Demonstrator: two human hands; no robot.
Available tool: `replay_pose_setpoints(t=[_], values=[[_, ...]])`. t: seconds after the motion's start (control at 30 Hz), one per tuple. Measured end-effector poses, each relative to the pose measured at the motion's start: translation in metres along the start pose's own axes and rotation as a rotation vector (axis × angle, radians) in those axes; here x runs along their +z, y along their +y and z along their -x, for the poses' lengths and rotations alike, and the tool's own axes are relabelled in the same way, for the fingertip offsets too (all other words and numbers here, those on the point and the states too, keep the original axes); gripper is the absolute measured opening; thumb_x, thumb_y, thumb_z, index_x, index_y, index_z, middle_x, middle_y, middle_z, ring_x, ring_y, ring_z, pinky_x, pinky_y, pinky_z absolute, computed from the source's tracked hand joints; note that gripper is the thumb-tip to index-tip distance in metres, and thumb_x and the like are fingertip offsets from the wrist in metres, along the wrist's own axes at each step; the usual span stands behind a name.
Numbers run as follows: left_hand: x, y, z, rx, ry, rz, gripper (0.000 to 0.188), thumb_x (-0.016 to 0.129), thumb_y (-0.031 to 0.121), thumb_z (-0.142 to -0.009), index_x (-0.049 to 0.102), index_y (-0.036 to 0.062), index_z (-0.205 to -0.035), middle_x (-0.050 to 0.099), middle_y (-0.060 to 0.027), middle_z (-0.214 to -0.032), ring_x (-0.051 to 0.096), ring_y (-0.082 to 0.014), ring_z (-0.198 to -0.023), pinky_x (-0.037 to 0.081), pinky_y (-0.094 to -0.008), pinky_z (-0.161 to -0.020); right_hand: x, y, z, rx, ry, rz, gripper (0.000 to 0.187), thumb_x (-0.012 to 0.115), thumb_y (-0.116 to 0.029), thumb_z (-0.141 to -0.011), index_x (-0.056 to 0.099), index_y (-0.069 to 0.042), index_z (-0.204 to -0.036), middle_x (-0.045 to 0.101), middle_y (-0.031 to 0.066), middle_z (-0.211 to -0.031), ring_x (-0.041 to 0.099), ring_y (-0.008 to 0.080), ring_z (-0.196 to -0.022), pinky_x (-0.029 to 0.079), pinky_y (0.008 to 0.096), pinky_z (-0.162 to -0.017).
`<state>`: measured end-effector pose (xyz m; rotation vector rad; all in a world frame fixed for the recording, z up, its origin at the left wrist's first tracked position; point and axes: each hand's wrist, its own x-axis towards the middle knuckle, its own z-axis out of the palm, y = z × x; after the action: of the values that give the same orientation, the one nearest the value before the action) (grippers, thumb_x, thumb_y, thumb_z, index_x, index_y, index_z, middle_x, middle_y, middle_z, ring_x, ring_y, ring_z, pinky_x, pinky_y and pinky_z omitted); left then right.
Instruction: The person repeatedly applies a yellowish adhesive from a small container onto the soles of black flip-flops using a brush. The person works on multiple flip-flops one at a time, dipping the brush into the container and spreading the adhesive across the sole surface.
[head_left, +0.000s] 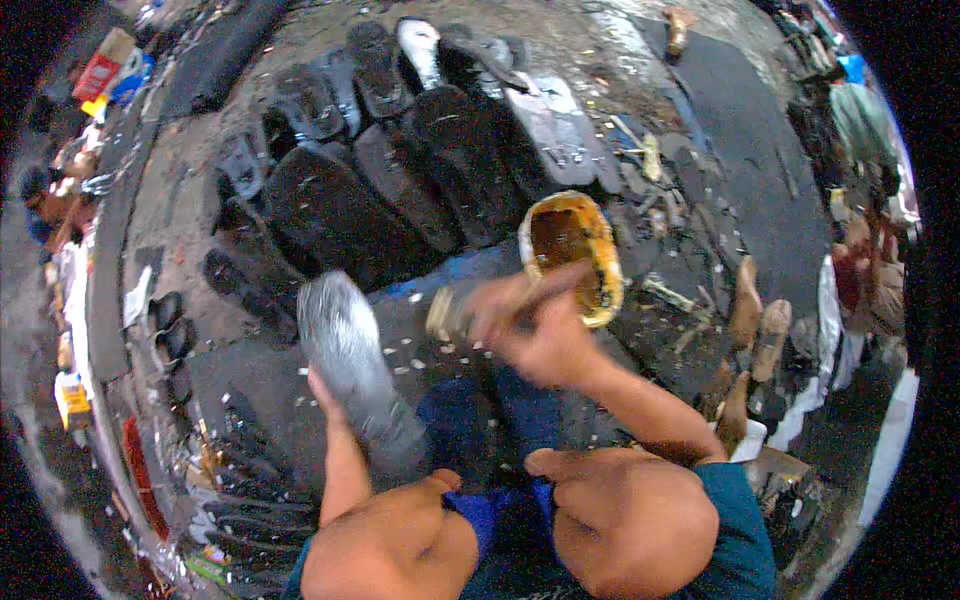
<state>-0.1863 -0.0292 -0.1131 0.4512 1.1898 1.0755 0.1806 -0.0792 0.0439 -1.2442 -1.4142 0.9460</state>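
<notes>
My left hand (328,398), mostly hidden behind it, holds up a dark shoe sole (345,325) by its edge. The upper part of the sole shines as if wet. To its right, my right hand (535,335) grips a brush (447,312), its pale bristle end pointing toward the sole but apart from it. Motion smears the brush and the fingers. Just beyond this hand sits an oval tub (612,245) with a yellowish, crusted rim and brown stuff inside.
Several dark soles (340,215) lie in rows on the ground ahead, with a few shiny grey ones (545,115). Brown shoe lasts (770,340) stand at the right. A yellow container (72,400) is at the far left. Pale scraps litter the dark mat (240,375).
</notes>
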Motion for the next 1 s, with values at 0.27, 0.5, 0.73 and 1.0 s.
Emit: replay_pose_setpoints(t=[0.27, 0.5, 0.73, 1.0], values=[[0.011, -0.017, 0.12, -0.466, -0.067, 0.234, 0.049, 0.036, 0.04, -0.101, 0.06, 0.0033, -0.123, 0.068, -0.0127, -0.112, 0.067, -0.0265, -0.097, 0.055, -0.0431, -0.086, -0.082, 0.039, -0.004, 0.165, 0.518, 0.703, 0.022, 0.073, -0.02, -0.089, 0.072, -0.003, -0.103, 0.072, 0.0152, -0.083, 0.07, 0.0264, -0.074, 0.055, 0.0347, -0.068], [0.074, 0.017, 0.077, -0.559, -0.345, 0.319, 0.047, 0.036, 0.041, -0.101, 0.063, 0.0052, -0.116, 0.07, -0.0099, -0.103, 0.069, -0.024, -0.088, 0.057, -0.0414, -0.078, -0.118, -0.05, 0.053, 0.633, -0.461, 0.643, 0.034, 0.075, -0.03, -0.081, 0.07, -0.003, -0.101, 0.072, 0.0183, -0.089, 0.07, 0.034, -0.084, 0.056, 0.0435, -0.079], [0.214, 0.041, 0.064, -0.432, -0.326, 0.278, 0.055, 0.036, 0.051, -0.099, 0.062, 0.0072, -0.118, 0.069, -0.0084, -0.103, 0.068, -0.023, -0.086, 0.057, -0.0389, -0.076, 0.003, -0.047, -0.036, -0.162, -0.051, 0.066, 0.025, 0.077, -0.012, -0.084, 0.069, -0.003, -0.106, 0.071, 0.0108, -0.1, 0.069, 0.0227, -0.093, 0.054, 0.0352, -0.083], [0.2, 0.096, 0.053, -0.255, -0.331, 0.442, 0.051, 0.038, 0.046, -0.1, 0.063, 0.0061, -0.119, 0.069, -0.0116, -0.105, 0.067, -0.0258, -0.094, 0.056, -0.04, -0.084, 0.028, -0.052, -0.002, -0.438, -0.243, 0.054, 0.049, 0.07, -0.008, -0.078, 0.066, -0.019, -0.126, 0.068, 0.0057, -0.099, 0.064, 0.0276, -0.097, 0.049, 0.0401, -0.082]])
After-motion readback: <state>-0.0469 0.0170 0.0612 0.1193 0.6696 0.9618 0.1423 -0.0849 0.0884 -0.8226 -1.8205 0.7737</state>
